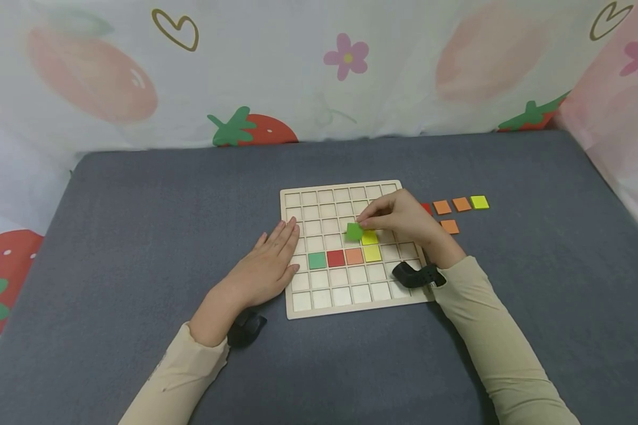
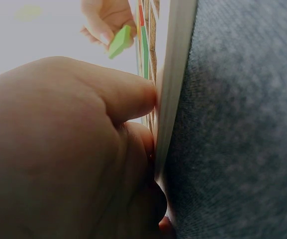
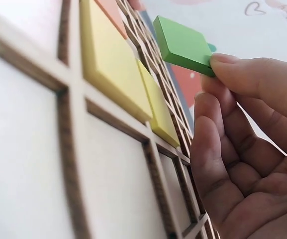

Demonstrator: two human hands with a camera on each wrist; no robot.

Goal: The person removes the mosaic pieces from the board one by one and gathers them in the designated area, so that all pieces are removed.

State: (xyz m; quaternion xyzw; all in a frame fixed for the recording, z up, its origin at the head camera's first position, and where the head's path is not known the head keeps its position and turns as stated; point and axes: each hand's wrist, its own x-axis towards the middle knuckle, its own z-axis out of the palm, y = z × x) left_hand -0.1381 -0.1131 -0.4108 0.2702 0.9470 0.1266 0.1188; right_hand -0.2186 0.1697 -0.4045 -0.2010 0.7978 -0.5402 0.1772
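Observation:
A wooden grid board [image 1: 357, 302] lies on the table. Between thumb and fingers my right hand [image 1: 396, 217] pinches a light green square tile [image 3: 185, 44], held above the board and tilted. Along the left edge of the board rests my left hand [image 1: 263, 265], its fingers straight. In one row of the board sit a darker green tile [image 1: 316, 261], a red tile [image 1: 335, 258], an orange tile [image 1: 354, 255] and a yellow tile [image 1: 372, 253]. Directly above that last one is another yellow tile [image 1: 369, 238], close to the held tile.
To the right of the board lie loose tiles: an orange tile [image 1: 442, 207], a second orange tile [image 1: 461, 204], a yellow-green tile [image 1: 479, 202], a lower orange tile [image 1: 449, 226] and a partly hidden red tile [image 1: 426, 208]. A grey cloth [image 1: 149, 248] covers the table; a printed curtain [image 1: 393, 112] hangs behind.

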